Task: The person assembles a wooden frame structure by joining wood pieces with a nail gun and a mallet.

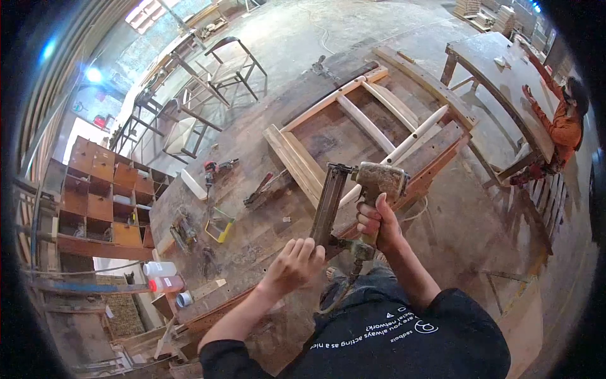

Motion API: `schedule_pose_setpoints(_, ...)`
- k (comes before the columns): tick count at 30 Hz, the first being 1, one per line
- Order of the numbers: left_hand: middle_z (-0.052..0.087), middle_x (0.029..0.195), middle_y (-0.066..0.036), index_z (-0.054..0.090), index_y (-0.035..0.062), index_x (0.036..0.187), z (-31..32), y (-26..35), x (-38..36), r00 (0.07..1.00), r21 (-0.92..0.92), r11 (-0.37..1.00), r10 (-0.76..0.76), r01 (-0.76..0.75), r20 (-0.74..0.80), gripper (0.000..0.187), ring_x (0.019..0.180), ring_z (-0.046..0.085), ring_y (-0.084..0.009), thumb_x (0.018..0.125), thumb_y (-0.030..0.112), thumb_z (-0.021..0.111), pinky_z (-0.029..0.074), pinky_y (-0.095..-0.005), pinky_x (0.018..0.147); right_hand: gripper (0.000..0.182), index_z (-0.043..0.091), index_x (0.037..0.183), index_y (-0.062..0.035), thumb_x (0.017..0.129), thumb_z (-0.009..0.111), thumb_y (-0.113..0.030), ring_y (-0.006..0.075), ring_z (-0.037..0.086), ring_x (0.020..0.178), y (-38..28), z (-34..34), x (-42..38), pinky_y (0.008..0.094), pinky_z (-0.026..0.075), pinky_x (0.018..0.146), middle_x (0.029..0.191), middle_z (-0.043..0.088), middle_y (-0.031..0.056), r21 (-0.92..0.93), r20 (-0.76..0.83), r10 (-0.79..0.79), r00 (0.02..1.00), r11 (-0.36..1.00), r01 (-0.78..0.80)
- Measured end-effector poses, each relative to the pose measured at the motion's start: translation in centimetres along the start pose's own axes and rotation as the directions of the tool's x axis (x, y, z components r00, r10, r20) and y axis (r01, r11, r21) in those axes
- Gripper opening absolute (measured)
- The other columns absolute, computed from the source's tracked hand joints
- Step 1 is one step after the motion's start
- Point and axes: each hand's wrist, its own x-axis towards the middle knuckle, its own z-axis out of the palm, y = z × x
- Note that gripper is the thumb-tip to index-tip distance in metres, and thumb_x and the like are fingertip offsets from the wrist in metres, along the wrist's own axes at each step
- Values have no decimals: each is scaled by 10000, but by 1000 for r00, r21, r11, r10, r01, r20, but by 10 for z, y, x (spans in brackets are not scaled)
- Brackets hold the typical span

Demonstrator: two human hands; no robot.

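My right hand [380, 224] is wrapped round the grip of a worn air nail gun [383, 179]. Its long dark magazine [329, 205] slants down toward my left hand [293, 267], and an air hose [344, 292] hangs from the handle. The fingers of my left hand are curled closed at the magazine's lower end; whether they also pinch something small is hidden. Just beyond the gun, a wooden frame with pale rails [366, 123] lies flat on the workbench [249, 237], between wooden strips.
On the bench lie a red-and-black power drill [210, 170], a yellow-handled saw [219, 228], clamps [184, 232] and plastic bottles [165, 283]. Wooden pigeonholes [101, 211] stand at left, chairs [232, 66] behind. At right, a person in orange [564, 129] is beside another table [489, 72].
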Motion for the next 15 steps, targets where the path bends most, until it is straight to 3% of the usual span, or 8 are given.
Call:
schedule_pose_setpoints(5, 523, 895, -62, 557, 57, 1012, -15, -16, 15, 950, 113, 959, 234, -261, 208, 186, 811, 560, -181, 862, 163, 587, 475, -296, 713, 504, 389, 705, -174, 969, 535, -578, 39, 279, 521, 6, -4, 2, 214, 291, 515, 637, 286, -83, 63, -53, 51, 997, 997, -47)
schedule_pose_setpoints(8, 535, 882, -45, 542, 82, 941, -13, -20, 19, 931, 112, 940, 292, -321, 218, 130, 784, 565, -154, 859, 171, 590, 462, -294, 692, 499, 404, 701, -175, 970, 533, -574, 30, 285, 528, 9, -14, 2, 201, 292, 516, 642, 291, -88, 93, -20, 73, 997, 993, -71)
schedule_pose_setpoints(11, 528, 783, -17, 526, 92, 825, -10, -17, 26, 901, -36, 936, 346, -349, 261, 150, 707, 568, -146, 844, 193, 636, 465, -291, 638, 495, 405, 697, -179, 975, 528, -570, 32, 297, 532, 7, -7, 0, 208, 299, 521, 644, 297, -89, 55, -89, 75, 993, 996, -70)
schedule_pose_setpoints(14, 467, 630, 4, 459, 125, 678, -17, 0, 22, 975, -231, 947, 215, -224, -63, 326, 542, 516, -152, 862, 259, 692, 431, -299, 519, 485, 411, 712, -179, 976, 527, -568, 33, 304, 535, 6, -5, -3, 212, 303, 523, 650, 306, -90, 11, -121, 32, 992, 999, -31)
schedule_pose_setpoints(15, 404, 554, 0, 437, 138, 641, -22, 1, 24, 975, -294, 939, 128, -177, -179, 401, 468, 482, -162, 903, 313, 684, 369, -311, 454, 481, 414, 719, -178, 976, 527, -568, 33, 306, 535, 6, -5, -4, 212, 304, 523, 652, 309, -90, 5, -116, 8, 993, 1000, -7)
